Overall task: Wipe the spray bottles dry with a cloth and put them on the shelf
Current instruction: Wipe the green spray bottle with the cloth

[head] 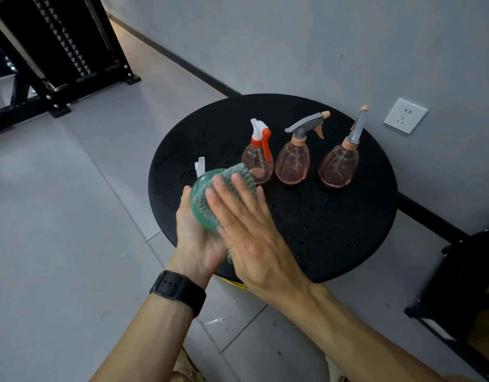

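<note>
My left hand [195, 238] cups a green spray bottle [200, 193] from below, its white nozzle pointing away at the upper left. My right hand [248, 230] lies flat with straight fingers and presses a grey-green cloth [242, 173] against the bottle's side. Three pink spray bottles stand upright on the round black table [334, 230]: one with a white and orange head [258, 158], one with a grey head in the middle [293, 161], and one with a grey head at the right [338, 165].
Water drops speckle the tabletop. A black shelf frame [61, 51] stands at the top left on the tiled floor. Another black unit [463, 285] sits at the right. A wall socket [405, 115] is on the grey wall behind the table.
</note>
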Demonstrator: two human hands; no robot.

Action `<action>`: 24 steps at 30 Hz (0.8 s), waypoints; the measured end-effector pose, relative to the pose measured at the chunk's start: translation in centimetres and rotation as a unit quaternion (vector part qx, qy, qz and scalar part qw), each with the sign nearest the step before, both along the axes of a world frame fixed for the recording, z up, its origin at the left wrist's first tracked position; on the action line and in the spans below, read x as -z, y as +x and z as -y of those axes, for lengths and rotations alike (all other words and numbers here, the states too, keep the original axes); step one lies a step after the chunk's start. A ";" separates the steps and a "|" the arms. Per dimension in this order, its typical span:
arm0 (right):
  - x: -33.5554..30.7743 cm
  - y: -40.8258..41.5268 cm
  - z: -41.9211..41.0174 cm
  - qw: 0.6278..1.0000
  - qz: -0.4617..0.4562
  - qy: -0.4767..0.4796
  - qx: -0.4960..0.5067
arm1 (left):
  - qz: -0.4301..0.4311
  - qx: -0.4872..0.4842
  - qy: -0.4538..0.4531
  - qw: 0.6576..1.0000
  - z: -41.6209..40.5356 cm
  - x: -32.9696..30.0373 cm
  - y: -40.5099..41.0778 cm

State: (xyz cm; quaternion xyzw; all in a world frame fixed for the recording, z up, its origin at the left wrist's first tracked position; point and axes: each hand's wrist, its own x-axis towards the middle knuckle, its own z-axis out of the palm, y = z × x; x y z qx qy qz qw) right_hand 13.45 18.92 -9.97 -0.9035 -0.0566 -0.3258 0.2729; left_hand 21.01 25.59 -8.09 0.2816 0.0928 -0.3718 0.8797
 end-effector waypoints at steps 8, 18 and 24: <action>0.0 -0.7 0.4 0.999 -0.022 -0.022 0.027 | 0.020 0.033 0.082 0.996 -0.4 0.4 0.8; -1.9 -0.6 1.6 0.968 -0.101 0.226 0.035 | 0.078 0.011 0.185 0.980 -0.2 1.1 0.9; -2.0 -1.1 3.0 0.940 -0.198 0.278 0.017 | 0.163 0.034 0.316 0.934 -0.4 0.7 0.2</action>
